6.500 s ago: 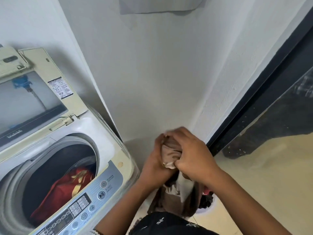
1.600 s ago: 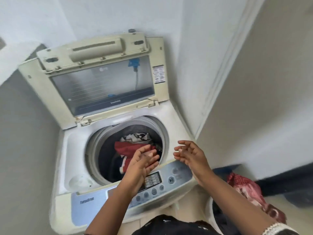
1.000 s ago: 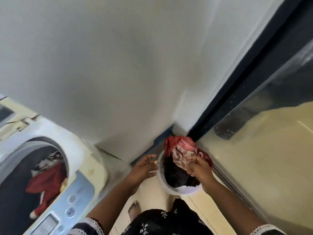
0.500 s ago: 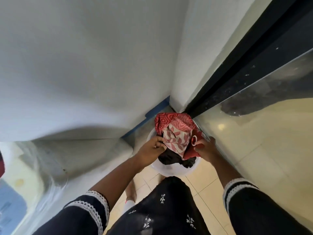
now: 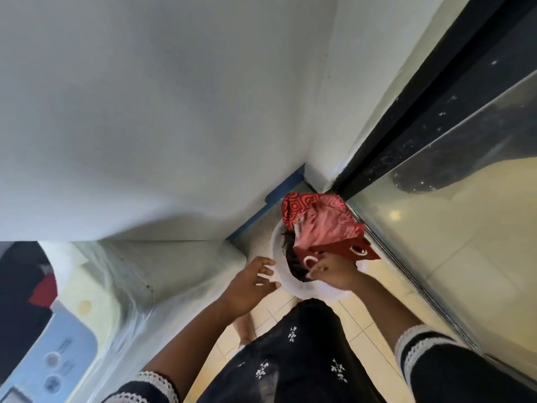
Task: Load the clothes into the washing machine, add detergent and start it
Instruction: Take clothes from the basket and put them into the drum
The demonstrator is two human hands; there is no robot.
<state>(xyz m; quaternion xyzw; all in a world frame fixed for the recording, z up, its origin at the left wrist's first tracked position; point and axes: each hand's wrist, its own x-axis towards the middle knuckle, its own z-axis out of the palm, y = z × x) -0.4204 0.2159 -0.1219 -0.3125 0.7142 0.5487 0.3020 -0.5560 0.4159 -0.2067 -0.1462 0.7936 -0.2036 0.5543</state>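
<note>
Head view, looking down: a white laundry basket (image 5: 279,282) on the tiled floor, heaped with clothes. Right hand (image 5: 334,271), reaching down, has its grip clamped on a red patterned cloth (image 5: 322,225) at the near edge, by its eyelet rings. Left hand (image 5: 250,285) hovers just left of it, grip apart, fingers spread over the rim. Cloth looks soft, light, floppy; best gathered in bunches. Washing machine (image 5: 58,315) stands farther left.
</note>
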